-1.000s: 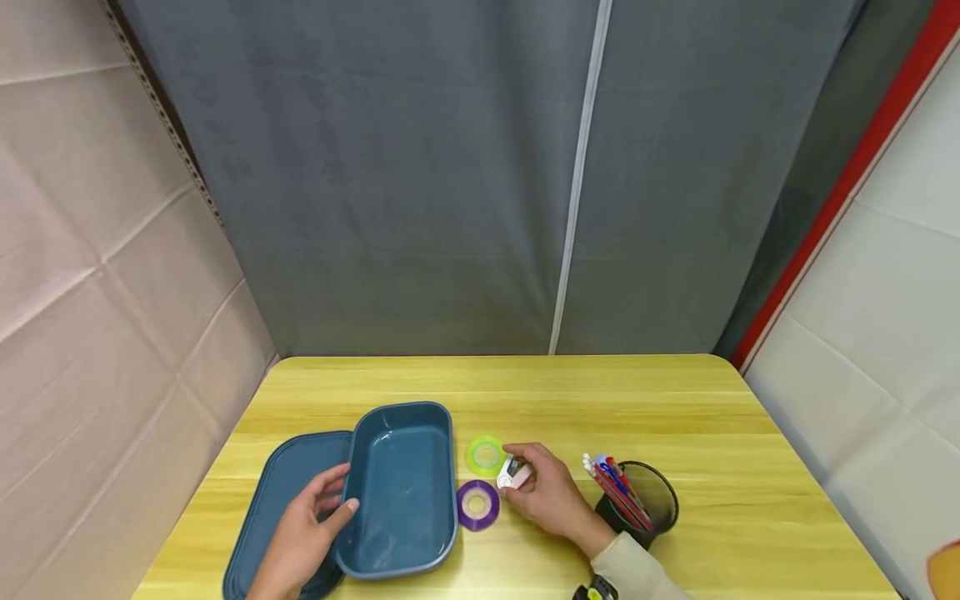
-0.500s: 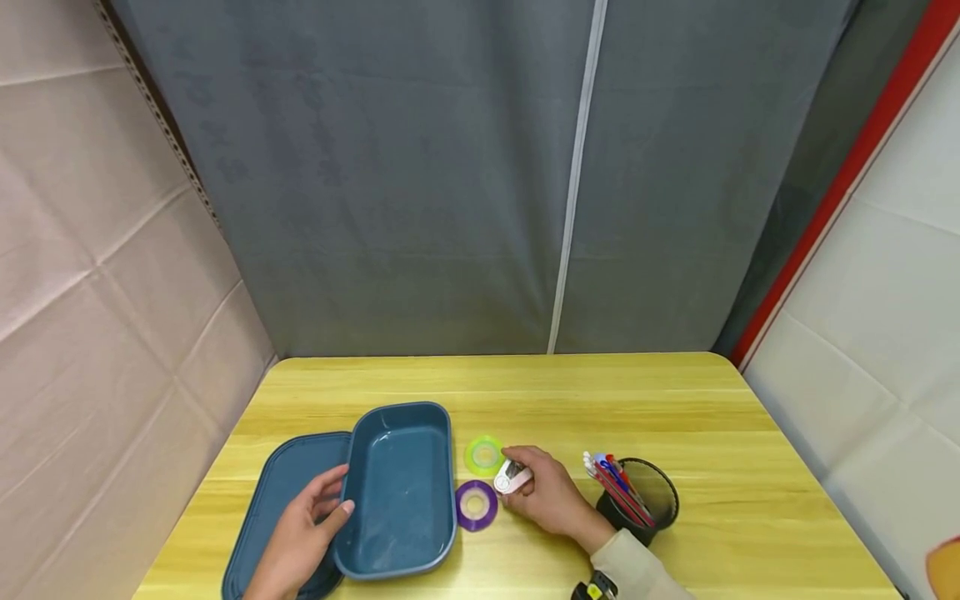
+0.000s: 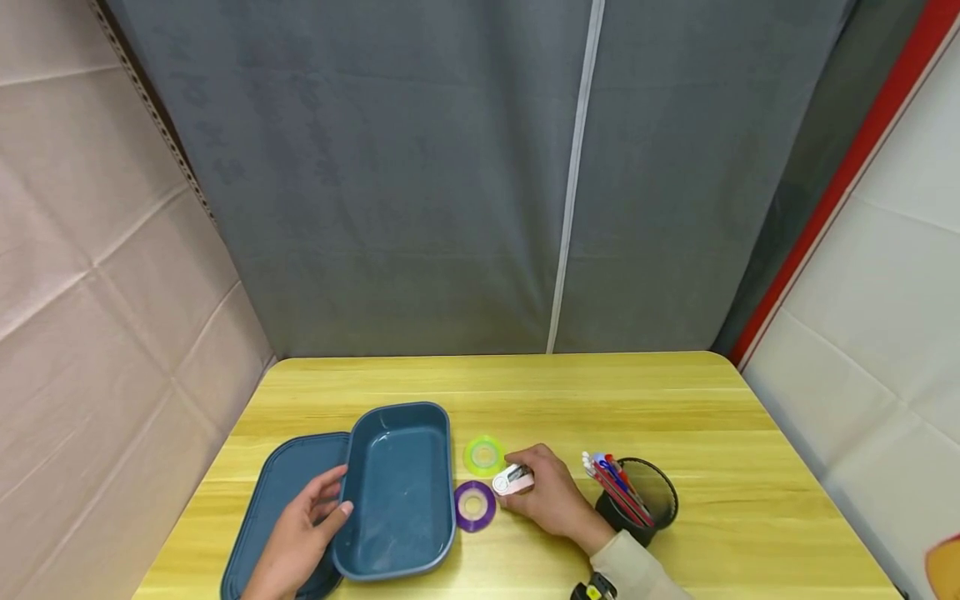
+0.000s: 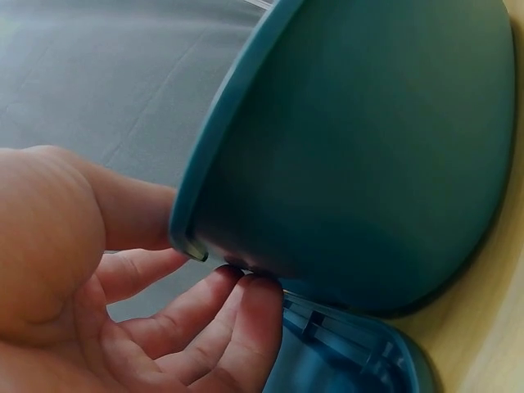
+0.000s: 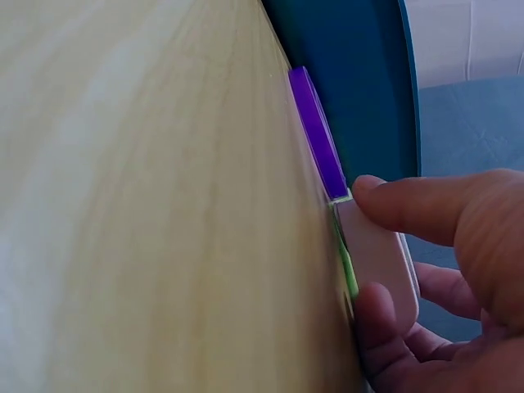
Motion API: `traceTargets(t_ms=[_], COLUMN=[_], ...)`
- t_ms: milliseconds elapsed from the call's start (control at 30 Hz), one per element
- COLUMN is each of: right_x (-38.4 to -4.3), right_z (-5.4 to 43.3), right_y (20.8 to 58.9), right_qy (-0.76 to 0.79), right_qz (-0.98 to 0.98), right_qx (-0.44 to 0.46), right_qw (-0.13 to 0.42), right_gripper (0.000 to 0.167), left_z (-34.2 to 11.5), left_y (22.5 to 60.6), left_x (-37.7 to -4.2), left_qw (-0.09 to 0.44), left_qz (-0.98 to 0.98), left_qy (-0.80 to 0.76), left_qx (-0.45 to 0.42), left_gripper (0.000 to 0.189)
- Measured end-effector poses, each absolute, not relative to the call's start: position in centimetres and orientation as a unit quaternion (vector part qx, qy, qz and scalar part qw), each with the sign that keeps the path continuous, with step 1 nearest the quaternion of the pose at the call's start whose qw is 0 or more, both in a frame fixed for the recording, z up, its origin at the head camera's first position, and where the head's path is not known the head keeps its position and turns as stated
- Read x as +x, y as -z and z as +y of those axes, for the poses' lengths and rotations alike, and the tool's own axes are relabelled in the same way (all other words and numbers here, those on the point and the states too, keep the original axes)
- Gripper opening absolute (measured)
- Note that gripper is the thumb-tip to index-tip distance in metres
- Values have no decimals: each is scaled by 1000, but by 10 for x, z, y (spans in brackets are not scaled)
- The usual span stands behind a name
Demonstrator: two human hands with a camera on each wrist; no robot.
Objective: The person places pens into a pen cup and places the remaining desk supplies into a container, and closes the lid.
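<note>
My left hand holds the left rim of a blue rectangular box. In the left wrist view the thumb is at the rim and the fingers lie against the outer wall. My right hand grips a small white correction tape with a round end and dark window. Its thumb is on one side and the fingers are curled on the other. Close beside it lie a purple tape roll, near the box's right side, and a yellow-green tape roll just behind.
A blue lid lies on the wooden table, left of the box and partly under it. Right of my right hand is a black mesh pen holder, tilted in this view, with several pens. A grey curtain hangs behind the table.
The correction tape has turned slightly in my right hand, its round end shifting a little left. My left hand and the box stay in place.
</note>
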State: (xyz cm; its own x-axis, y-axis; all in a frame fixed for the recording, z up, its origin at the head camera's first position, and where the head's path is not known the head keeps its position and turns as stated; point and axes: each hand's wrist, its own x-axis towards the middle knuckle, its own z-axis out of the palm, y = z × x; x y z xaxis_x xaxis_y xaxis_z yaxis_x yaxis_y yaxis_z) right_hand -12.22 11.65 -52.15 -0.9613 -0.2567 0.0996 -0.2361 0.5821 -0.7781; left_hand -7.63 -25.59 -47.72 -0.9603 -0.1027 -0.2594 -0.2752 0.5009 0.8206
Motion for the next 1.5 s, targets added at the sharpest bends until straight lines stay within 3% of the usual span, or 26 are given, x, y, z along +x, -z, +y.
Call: traceTargets(t_ms=[367, 767, 1000, 1500], right_x=[-120, -121, -120, -116], right_z=[118, 120, 119, 102], right_y=[516, 508, 493, 462], right_qy=[427, 473, 479, 514], right_qz=[897, 878, 872, 846], right_qx=[-112, -74, -92, -138], right_qw=[9, 2, -33, -34], right_gripper=[44, 47, 45, 40], left_z=[-256, -257, -258, -259], left_y=[477, 478, 478, 480], left_x=[-78, -78, -77, -77], left_qw=[97, 97, 97, 96], left_qz=[861, 860, 855, 849], left_qy=[-485, -488, -496, -506], left_qx=[-116, -116, -116, -116], left_gripper=[62, 62, 61, 61])
